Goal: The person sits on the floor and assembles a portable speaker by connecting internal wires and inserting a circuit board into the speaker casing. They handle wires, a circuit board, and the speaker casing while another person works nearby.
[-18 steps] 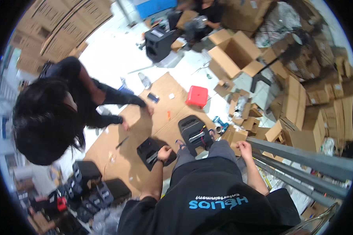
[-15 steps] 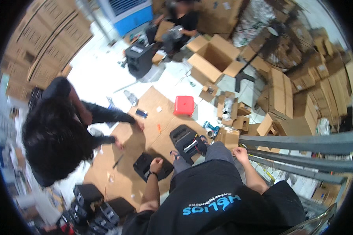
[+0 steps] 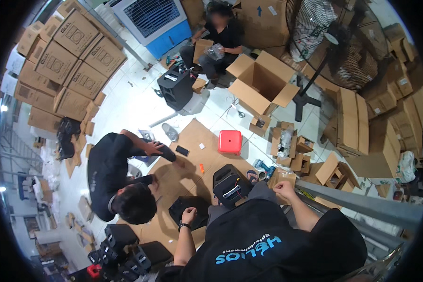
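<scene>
Head: left hand (image 3: 189,215) apparently above casing (image 3: 200,207)

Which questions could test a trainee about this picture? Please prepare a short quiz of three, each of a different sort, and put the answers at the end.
1. Multiple choice: in this view, which thing is nearest to the person's left hand?
(a) a black casing
(b) the pedestal fan
(c) the blue and white air cooler

2. True or false: the large carton is closed on top.

3. Fill in the missing word: the small stool is coloured ___.

Key:
1. (a)
2. False; its flaps stand open.
3. red
</scene>
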`<state>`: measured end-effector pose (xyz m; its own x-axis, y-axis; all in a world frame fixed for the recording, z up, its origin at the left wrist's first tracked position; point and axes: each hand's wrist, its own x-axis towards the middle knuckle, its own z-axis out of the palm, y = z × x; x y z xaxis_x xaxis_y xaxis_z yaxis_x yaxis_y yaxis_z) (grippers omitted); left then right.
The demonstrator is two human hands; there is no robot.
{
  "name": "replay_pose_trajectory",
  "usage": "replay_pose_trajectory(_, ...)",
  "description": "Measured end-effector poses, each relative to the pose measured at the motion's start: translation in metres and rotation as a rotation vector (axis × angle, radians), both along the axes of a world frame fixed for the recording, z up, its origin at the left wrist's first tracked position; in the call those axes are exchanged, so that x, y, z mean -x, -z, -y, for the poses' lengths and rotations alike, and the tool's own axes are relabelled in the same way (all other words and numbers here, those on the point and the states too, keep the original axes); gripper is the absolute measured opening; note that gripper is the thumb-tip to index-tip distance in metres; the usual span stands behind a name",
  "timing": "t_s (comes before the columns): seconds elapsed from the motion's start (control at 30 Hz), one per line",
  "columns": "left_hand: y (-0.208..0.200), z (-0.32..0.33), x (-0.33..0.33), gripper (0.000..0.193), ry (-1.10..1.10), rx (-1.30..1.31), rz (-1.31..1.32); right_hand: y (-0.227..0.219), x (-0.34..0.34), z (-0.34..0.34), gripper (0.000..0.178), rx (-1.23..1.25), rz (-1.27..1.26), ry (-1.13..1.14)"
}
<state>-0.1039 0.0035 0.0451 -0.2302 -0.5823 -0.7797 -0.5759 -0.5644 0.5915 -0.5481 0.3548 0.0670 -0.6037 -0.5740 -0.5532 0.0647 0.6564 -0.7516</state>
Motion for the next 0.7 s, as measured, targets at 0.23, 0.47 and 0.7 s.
replay_pose_trajectory(0.23, -0.107, -0.046, 0.144, 0.021, 0.235, 0.209, -0.138, -0.021, 0.096, 0.017, 0.021, 0.139, 0.254, -0.047)
replay_pose_trajectory(0.47, -0.244, -0.087, 0.318, 0.023, 0.577, 0.248, -0.422, -0.11, 0.099, 0.107, 0.023, 0.387, 0.648, -0.345)
replay_pose_trajectory(0.7, -0.295, -0.092, 0.382, 0.019, 0.804, 0.358, -0.475, -0.147, 0.081, 0.107, 0.027, 0.633, 1.066, -0.137)
